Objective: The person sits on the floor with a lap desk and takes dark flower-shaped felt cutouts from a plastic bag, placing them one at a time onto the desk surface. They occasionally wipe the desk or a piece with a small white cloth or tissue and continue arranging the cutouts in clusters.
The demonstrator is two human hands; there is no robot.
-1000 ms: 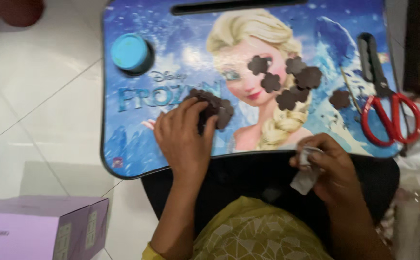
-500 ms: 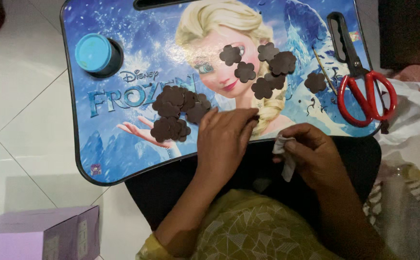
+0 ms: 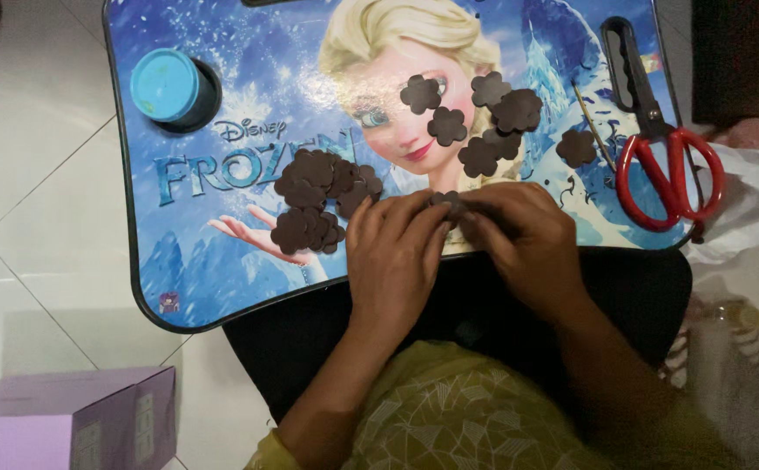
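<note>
Fingers of both my hands meet over one small dark brown flower-shaped cutout (image 3: 446,202), pinched between them at the near edge of the lap table. My left hand (image 3: 394,252) curls in from seven o'clock, thumb and forefinger closed on the piece; my right hand (image 3: 523,239) comes from five o'clock, its fingertips bent down onto the same piece, so both are nearly shut around it. Under them lies the blue cartoon-printed plastic lap table (image 3: 179,287), resting across my dark lap.

At ten o'clock from my left hand sits a loose pile of dark brown flower cutouts (image 3: 318,198), overlapping each other. At twelve o'clock, farther up the board, a scattered group of similar brown flowers (image 3: 475,117) lies partly touching, with a single brown flower (image 3: 576,148) apart at one o'clock. Red-handled scissors (image 3: 667,161) lie at two o'clock, blades pointing away. A round blue cup-holder recess (image 3: 170,87) sits far off at ten o'clock. A lilac cardboard box (image 3: 66,426) stands on the white tiled floor (image 3: 31,218) at eight o'clock.
</note>
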